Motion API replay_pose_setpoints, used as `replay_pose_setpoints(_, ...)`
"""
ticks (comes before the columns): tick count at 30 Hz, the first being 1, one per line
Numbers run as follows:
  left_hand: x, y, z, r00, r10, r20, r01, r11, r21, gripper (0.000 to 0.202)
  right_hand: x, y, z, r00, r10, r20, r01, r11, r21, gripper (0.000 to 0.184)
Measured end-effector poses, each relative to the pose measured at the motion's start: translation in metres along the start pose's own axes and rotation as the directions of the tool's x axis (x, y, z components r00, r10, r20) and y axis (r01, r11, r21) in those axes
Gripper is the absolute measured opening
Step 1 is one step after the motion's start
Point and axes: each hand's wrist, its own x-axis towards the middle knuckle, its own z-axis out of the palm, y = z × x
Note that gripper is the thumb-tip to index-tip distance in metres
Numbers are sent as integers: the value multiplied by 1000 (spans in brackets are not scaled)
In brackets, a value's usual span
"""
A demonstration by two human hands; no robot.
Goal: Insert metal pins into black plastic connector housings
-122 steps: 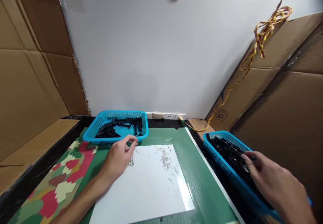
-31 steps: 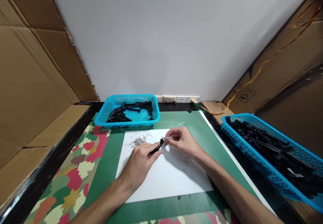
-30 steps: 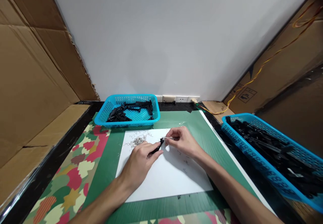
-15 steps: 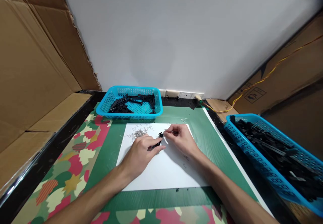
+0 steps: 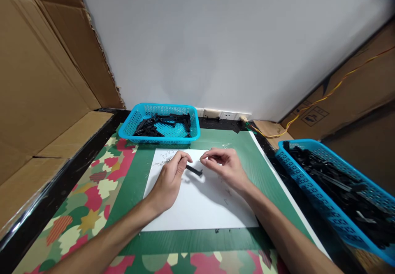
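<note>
My left hand [image 5: 169, 180] is closed on one end of a slim black plastic piece [image 5: 194, 170]. The piece's free end, which has a small notch, points right over the white sheet [image 5: 194, 212]. Across from it my right hand [image 5: 227, 168] is raised with thumb and forefinger pinched together. Whatever sits between those fingertips is too small to make out. Behind my left hand, partly covered by it, lies a pile of tiny thin metal wire pieces [image 5: 166, 159].
A blue basket [image 5: 159, 140] with several black plastic pieces stands at the back. Another blue basket [image 5: 324, 208], full of black parts, is on the right. Cardboard [image 5: 43, 60] walls the left side. Sockets [image 5: 227, 116] and a yellow cable [image 5: 288, 121] are along the wall.
My left hand has turned upward, and the black piece now sticks out to the right. The right hand has shifted slightly right; the thin dark rod seen at its fingers no longer shows clearly.
</note>
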Motion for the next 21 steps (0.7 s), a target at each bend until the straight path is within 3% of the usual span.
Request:
replay_pose_setpoints(3, -2, 5, 2, 996, -58, 66, 74, 959, -273, 39, -4, -11, 5, 999, -24, 29, 21, 995, 96, 24)
replay_pose_setpoints(8, -8, 14, 10, 951, -160, 266, 293, 745, -599, 45, -9, -15, 20, 996, -81, 33, 73, 978, 195, 18)
replay_pose_setpoints(14, -10, 21, 13, 930, -215, 297, 366, 585, -724, 51, -12, -9, 32, 990, -124, -71, 135, 971, 197, 10)
replay_pose_setpoints(21, -9, 22, 13, 926, -237, 293, 377, 558, -739, 47, -14, -11, 34, 991, -102, -83, 119, 963, 241, 7)
